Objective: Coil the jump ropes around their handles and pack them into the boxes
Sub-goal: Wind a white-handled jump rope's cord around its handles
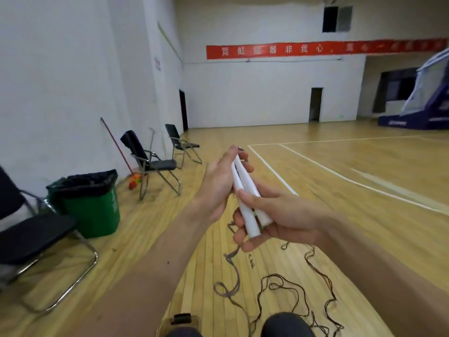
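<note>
Two white jump-rope handles point(245, 188) lie side by side, held up in front of me over the wooden floor. My left hand point(220, 183) cups their far ends, fingers curled round them. My right hand point(274, 215) grips the near ends, thumb across the top. A thin dark rope point(274, 285) hangs from below the handles and sprawls in loose tangled loops on the floor between my knees. No box is in view.
A green bin point(94, 207) with a black liner stands at the left wall. Black folding chairs point(150, 164) line that wall, one close at my left point(34, 234). A broom point(121, 154) leans on the wall. A blue hoop base point(422, 117) stands far right.
</note>
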